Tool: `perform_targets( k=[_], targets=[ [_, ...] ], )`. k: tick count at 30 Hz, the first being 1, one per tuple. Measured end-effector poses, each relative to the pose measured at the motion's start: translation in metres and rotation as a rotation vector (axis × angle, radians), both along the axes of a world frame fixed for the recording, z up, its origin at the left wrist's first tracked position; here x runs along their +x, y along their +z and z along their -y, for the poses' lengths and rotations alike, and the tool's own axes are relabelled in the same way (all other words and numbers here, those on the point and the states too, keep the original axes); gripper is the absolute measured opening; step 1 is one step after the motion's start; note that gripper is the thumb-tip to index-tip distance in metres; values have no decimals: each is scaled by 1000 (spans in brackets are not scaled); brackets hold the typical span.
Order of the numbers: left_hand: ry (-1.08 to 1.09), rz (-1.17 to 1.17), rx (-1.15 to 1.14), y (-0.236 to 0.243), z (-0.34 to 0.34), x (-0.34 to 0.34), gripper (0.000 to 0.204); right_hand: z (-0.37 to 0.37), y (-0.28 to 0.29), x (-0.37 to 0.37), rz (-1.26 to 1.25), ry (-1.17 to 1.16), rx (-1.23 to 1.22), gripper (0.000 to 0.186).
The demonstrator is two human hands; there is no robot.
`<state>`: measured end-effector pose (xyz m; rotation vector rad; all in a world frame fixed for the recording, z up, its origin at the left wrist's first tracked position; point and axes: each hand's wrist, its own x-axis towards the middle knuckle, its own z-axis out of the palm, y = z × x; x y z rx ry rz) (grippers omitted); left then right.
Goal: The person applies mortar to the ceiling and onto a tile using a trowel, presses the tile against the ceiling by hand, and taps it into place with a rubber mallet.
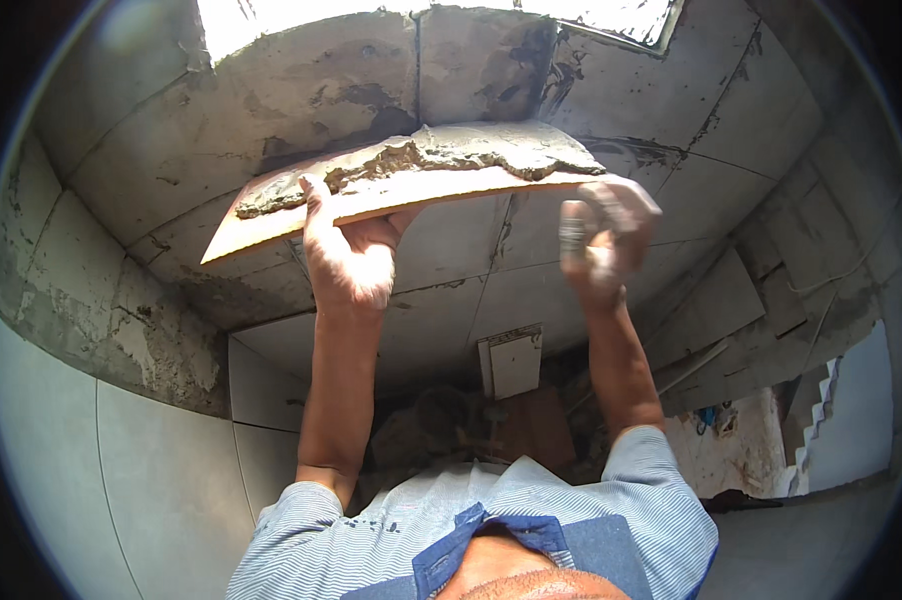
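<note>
The left hand (356, 258) is clamped on a long tile (256, 236), its thumb (317, 205) over the near edge and its other fingers mostly hidden underneath. The tile is up in front of the person, tilted so that its left end sits lower in view than its middle, with a thick, uneven layer of grey mortar (501, 146) over much of its upper face and a bare strip along the near edge. The right hand (611, 240) is at the tile's right end, blurred; whether its fingers grip the tile or only meet its edge, I cannot tell. Beyond is a wide surface of large grey tiles (651, 95), smeared with mortar in places, with a bright opening (301, 18) at the top of the view. Below the tile, between the forearms, a small pale panel (515, 364) stands near a brown board (537, 425). The person wears a striped shirt (391, 530) with a blue collar (436, 556).
</note>
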<state>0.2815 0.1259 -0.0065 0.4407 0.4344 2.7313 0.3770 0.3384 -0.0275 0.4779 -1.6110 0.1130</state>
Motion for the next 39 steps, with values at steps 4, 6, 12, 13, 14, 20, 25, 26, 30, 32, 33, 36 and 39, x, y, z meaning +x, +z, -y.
perform_targets(
  k=[4,6,12,13,14,20,25,26,30,32,33,36,39],
  targets=[
    [25,-43,-17,-9,0,0,55,-26,-5,15,199,445,-1203,43],
    [32,-19,-38,-10,-1,5,56,-41,-13,11,334,681,-1417,56],
    [38,-48,-52,-35,3,1,54,-45,-9,-5,781,1411,-1527,71],
    [23,-75,-41,-40,3,0,52,-45,-10,-8,779,1416,-1549,68],
    [34,-73,-41,-47,3,-2,52,-44,-12,-10,789,1422,-1547,68],
    [-17,-85,10,-79,4,-6,45,-40,-31,-13,740,1267,-1529,60],
    [-2,-125,4,-90,7,0,43,-31,-42,1,717,1211,-1503,62],
    [33,-101,-5,-90,7,2,45,-28,-42,5,708,1215,-1495,62],
    [30,-76,-55,-105,16,-1,49,-17,-36,17,687,1212,-1491,62],
    [-32,-81,-22,-108,19,-3,54,-15,-31,17,689,1226,-1497,62],
    [-47,-64,-23,-112,20,-3,55,-15,-32,18,690,1226,-1497,62],
    [134,130,-121,-76,6,28,50,-26,-39,21,741,1266,-1452,64],
    [6,18,-87,-109,24,29,52,-28,-67,33,731,1340,-1467,66]
  ],
)
